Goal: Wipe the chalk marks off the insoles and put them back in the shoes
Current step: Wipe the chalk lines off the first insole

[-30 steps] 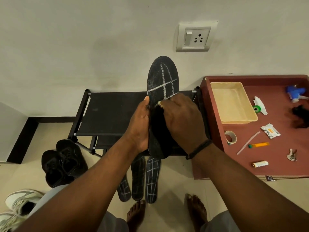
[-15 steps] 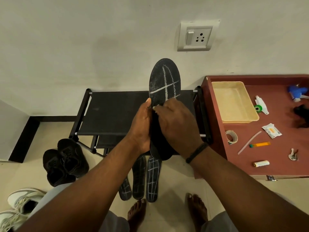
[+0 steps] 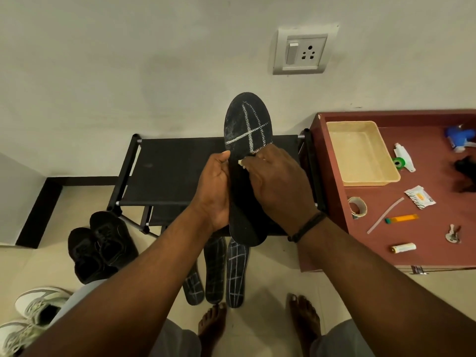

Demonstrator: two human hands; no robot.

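A black insole (image 3: 247, 124) stands upright in front of me, with white chalk lines crossing its toe end. My left hand (image 3: 215, 190) grips its left edge at mid-length. My right hand (image 3: 279, 188) presses a small pale wipe (image 3: 241, 163) against the insole's face, just below the chalk cross. Three more black insoles (image 3: 215, 274) with chalk grids lie on the floor beneath. A pair of black shoes (image 3: 100, 246) sits on the floor at left. White sneakers (image 3: 31, 315) are at the bottom left corner.
A black fabric shoe rack (image 3: 170, 168) stands against the wall behind the insole. To the right is a maroon table (image 3: 438, 228) with a beige tray (image 3: 360, 153), tape roll (image 3: 357, 207), sachet, battery and a blue spray bottle (image 3: 459, 137). My bare feet (image 3: 257, 325) are below.
My right hand has slid down the insole and back up toward the chalk cross. The insole has shifted slightly down and right in view.
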